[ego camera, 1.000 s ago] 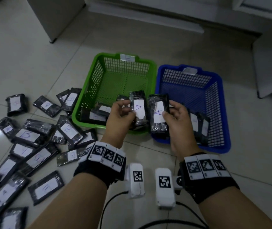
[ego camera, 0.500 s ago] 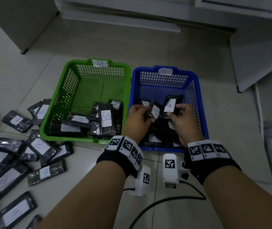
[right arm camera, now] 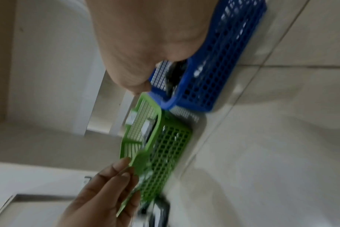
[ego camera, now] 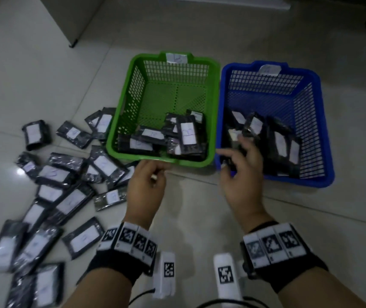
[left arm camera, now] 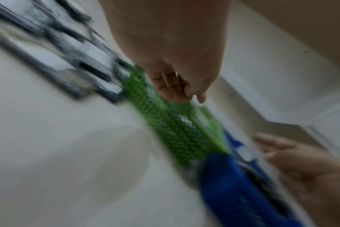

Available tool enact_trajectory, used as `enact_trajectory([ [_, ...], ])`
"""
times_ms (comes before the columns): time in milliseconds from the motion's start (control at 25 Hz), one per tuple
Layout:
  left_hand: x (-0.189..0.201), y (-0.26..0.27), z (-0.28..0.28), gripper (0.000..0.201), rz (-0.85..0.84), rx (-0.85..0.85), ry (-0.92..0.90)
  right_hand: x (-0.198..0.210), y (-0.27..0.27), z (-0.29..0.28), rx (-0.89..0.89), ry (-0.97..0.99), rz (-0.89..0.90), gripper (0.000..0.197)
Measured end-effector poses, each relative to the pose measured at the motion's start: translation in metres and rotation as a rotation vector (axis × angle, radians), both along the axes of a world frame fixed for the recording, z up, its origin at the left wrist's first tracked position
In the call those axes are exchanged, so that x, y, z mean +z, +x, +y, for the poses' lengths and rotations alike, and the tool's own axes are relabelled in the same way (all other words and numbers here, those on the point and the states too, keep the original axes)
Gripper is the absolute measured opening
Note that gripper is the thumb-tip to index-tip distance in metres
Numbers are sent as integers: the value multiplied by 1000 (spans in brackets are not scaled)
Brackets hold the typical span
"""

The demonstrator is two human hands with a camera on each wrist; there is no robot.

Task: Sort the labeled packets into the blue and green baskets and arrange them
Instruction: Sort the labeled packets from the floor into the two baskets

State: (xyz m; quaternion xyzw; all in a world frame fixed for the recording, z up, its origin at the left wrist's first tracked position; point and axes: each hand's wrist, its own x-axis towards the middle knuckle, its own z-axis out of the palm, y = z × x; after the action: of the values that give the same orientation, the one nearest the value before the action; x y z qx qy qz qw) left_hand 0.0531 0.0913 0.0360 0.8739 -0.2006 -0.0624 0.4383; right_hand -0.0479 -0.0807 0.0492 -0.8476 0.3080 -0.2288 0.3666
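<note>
Hovering empty, both hands [ego camera: 146, 190] near green basket [ego camera: 133, 81] and blue basket [ego camera: 324, 121]

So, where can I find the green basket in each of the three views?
Head: green basket upper centre, left of the blue basket.
Left wrist: blurred, centre.
Right wrist: lower centre.
Shared landmark: the blue basket beside it.

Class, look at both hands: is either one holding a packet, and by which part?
Neither. The left hand hangs loosely curled and empty before the green basket; the right hand, fingers spread, is empty over the blue basket.
</note>
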Motion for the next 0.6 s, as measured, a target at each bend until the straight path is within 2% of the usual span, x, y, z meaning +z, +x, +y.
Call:
enact_trajectory([
  [160,-22,7,97,27,85,195,131,-11,22,92,222,138,-37,34],
  [240,-35,15,127,26,54,188,284,-21,38,125,337,222,53,38],
  [320,-45,24,152,39,71,122,469,-36,62,151,473,233,238,45],
  [400,-51,30,164,51,67,29,541,-48,90,161,583,130,443,58],
  [480,-51,32,169,51,14,-23,570,-56,113,162,635,-66,579,67],
  [600,-49,31,173,51,12,-17,630,-63,129,161,630,-291,633,68],
])
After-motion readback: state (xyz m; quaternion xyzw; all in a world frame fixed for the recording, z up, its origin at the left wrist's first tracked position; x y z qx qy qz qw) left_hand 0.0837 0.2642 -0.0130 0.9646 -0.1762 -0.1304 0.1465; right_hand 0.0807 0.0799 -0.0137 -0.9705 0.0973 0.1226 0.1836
